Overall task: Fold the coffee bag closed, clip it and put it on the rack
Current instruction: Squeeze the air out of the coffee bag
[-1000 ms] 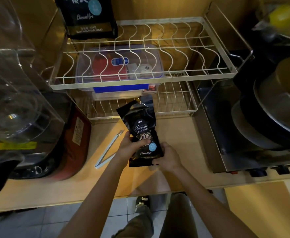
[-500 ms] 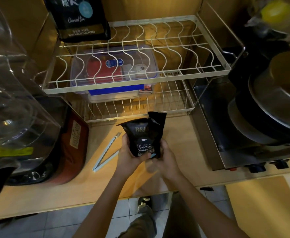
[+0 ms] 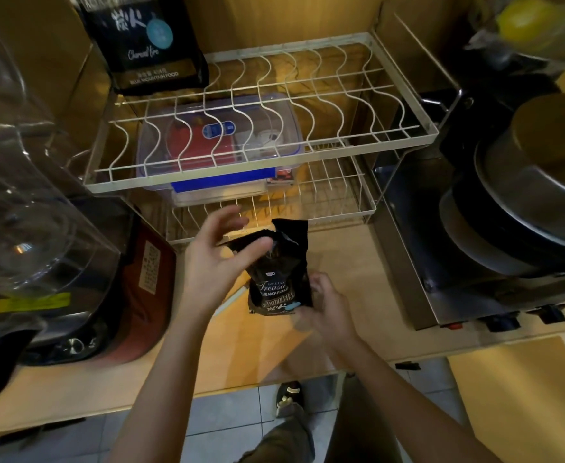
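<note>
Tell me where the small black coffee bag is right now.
In the head view, the small coffee bag is low center above the wooden counter, just before the rack's lower shelf, its base in the right hand, the left hand at its top.

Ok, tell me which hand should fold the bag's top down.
Left. The left hand is open with its fingertips at the coffee bag's crumpled top, while the right hand grips the bag's bottom and steadies it.
</note>
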The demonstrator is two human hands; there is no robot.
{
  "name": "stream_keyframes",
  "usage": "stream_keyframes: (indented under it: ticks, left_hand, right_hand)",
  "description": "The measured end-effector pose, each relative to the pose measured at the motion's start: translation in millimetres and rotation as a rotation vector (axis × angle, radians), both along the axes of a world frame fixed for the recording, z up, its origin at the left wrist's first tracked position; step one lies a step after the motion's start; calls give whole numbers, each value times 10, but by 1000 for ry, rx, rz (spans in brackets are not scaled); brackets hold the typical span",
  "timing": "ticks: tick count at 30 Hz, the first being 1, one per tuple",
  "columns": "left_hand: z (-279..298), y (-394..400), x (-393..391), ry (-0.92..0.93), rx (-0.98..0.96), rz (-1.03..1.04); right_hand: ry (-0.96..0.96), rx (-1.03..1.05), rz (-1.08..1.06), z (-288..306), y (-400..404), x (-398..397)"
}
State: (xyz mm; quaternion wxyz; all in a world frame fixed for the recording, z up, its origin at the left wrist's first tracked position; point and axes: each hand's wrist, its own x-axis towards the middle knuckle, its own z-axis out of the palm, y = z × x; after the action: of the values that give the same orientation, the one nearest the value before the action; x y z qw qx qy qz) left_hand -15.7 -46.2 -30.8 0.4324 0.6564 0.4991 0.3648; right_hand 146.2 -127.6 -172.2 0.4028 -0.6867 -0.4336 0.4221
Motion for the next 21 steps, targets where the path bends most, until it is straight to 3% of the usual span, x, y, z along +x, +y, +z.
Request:
stream_keyframes:
  ticks: [4, 8, 11, 14, 17, 21]
  left_hand:
    - [272, 17, 262, 448, 414, -216]
    - [336, -39, 493, 730, 298, -450]
    - [267, -176, 492, 669, 340, -423]
    - [199, -292, 440, 582, 455, -376]
    - [153, -330, 399, 573, 414, -401]
    - [109, -314, 362, 409, 334, -379]
  right_hand:
    - [-194, 49, 58, -44, -48, 12]
    - [-340, 83, 134, -108, -110, 34]
    - [-359, 50, 177, -89, -93, 88]
    - [-161, -23, 166, -31, -48, 134]
    - [70, -83, -25, 12, 60, 190]
    - [127, -91, -171, 21, 214, 220]
